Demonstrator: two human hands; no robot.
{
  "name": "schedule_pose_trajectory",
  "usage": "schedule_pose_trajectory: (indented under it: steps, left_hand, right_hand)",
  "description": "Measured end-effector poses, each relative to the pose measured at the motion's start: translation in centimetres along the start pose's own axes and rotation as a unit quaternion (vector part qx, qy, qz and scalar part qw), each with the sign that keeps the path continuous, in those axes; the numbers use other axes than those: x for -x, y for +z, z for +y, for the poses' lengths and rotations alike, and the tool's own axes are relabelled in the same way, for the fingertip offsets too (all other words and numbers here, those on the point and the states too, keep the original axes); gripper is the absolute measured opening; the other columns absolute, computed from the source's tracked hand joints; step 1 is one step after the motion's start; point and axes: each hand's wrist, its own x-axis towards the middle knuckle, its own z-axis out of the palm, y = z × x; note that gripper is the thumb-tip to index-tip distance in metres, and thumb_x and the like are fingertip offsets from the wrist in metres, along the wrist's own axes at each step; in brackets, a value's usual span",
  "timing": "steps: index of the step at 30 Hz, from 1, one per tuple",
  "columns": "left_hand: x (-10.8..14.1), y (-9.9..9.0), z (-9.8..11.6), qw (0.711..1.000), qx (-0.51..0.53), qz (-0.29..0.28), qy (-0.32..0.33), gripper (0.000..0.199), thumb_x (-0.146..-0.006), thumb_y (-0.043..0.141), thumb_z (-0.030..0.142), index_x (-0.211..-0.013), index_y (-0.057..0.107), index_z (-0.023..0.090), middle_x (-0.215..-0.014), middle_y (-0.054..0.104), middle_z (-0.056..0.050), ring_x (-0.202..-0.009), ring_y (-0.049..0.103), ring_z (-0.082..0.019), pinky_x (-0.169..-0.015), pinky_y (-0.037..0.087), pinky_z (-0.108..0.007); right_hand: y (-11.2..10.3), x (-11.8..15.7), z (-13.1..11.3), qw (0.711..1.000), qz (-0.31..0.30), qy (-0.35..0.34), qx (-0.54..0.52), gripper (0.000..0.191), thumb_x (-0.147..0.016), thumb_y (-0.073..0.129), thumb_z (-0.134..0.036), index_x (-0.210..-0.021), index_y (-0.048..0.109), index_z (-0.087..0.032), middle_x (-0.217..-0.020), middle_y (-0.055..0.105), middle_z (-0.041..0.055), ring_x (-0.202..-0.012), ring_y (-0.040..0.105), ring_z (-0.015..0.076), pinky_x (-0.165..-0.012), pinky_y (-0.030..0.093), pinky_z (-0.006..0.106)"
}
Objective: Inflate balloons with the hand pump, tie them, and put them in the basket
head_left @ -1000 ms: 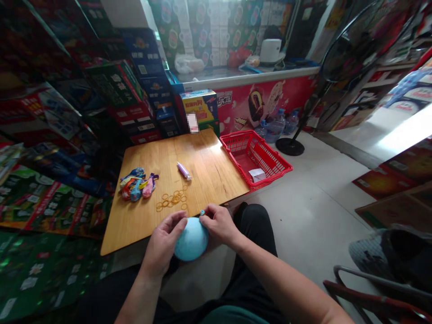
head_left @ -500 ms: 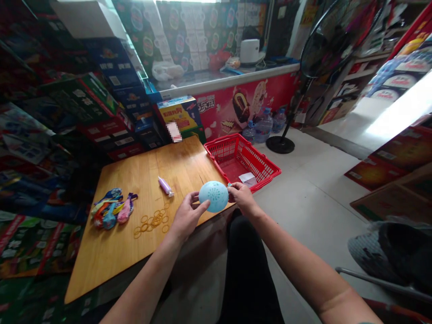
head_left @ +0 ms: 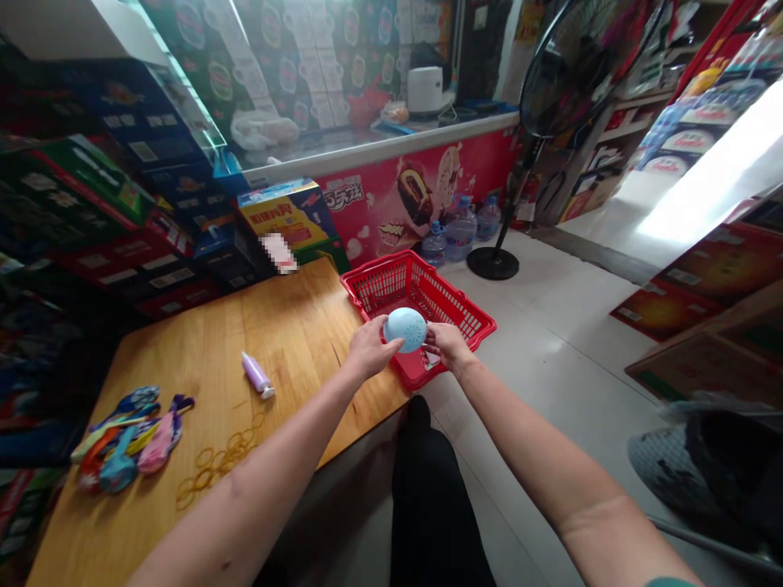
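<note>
A small inflated light-blue balloon with dark print is held between my two hands, over the near left part of a red plastic basket. My left hand grips its left side, thumb in front. On its right, the fingers of my right hand are closed at the balloon's edge. A purple pump lies on the wooden table. Several yellow rubber bands and a pile of uninflated balloons are at the table's left; my left forearm partly covers the bands.
Behind the table stand a yellow box and stacked boxes. Water bottles and a standing fan are beyond the basket. Cartons and a patterned bin stand at the right.
Both hands have carried the balloon from the table's edge to over the basket. The balloon has turned, and the view has shifted to the right.
</note>
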Motion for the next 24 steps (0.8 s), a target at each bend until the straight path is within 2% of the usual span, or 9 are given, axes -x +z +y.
schedule_pose_trajectory:
  steps: [5,10,13,18,24]
  left_hand:
    - [-3.1,1.9,-0.9,1.0,-0.001,-0.011,-0.011,0.051,-0.076,0.082,0.029,-0.124,0.071,0.018,-0.12,0.076,-0.016,-0.112,0.069,-0.035,-0.098,0.052,-0.044]
    - [-5.4,3.2,-1.9,1.0,0.004,-0.014,-0.018,0.059,-0.079,0.08,0.029,-0.135,0.066,0.017,-0.133,0.072,-0.017,-0.122,0.067,-0.036,-0.104,0.05,-0.045]
    - [-6.0,3.7,-2.5,1.0,0.007,-0.01,-0.019,0.065,-0.082,0.078,0.03,-0.142,0.06,0.014,-0.141,0.067,-0.019,-0.13,0.063,-0.036,-0.111,0.048,-0.046]
    - [-4.6,3.6,-2.7,1.0,0.009,-0.002,-0.012,0.055,-0.088,0.073,0.029,-0.139,0.062,0.012,-0.138,0.068,-0.02,-0.129,0.064,-0.035,-0.112,0.048,-0.047]
    - [-0.1,2.0,-2.1,1.0,0.009,0.009,-0.003,0.046,-0.089,0.071,0.025,-0.134,0.067,0.016,-0.132,0.072,-0.017,-0.126,0.066,-0.034,-0.113,0.048,-0.049]
  right_hand:
    - [-0.3,-3.3,0.1,0.999,0.032,0.03,-0.025,0.012,-0.085,0.067,-0.022,-0.078,0.058,-0.018,-0.07,0.068,0.0031,-0.059,0.064,0.0128,-0.058,0.05,0.023]
    - [-0.9,-5.9,-0.1,0.996,0.065,0.027,-0.059,0.01,-0.088,0.065,-0.025,-0.084,0.059,-0.019,-0.08,0.07,0.0052,-0.068,0.068,0.0142,-0.064,0.056,0.024]
    - [-1.4,-6.8,-0.2,0.993,0.091,0.019,-0.073,0.008,-0.091,0.063,-0.026,-0.088,0.058,-0.02,-0.083,0.068,0.0053,-0.074,0.069,0.015,-0.066,0.057,0.024]
    - [-1.8,-6.5,0.2,0.991,0.1,0.013,-0.083,0.01,-0.089,0.066,-0.024,-0.086,0.058,-0.02,-0.084,0.067,0.0049,-0.074,0.07,0.0153,-0.063,0.057,0.023]
    - [-1.3,-4.0,0.6,0.992,0.09,-0.002,-0.087,0.007,-0.086,0.066,-0.017,-0.085,0.059,-0.019,-0.081,0.068,0.0035,-0.071,0.071,0.0143,-0.062,0.057,0.022]
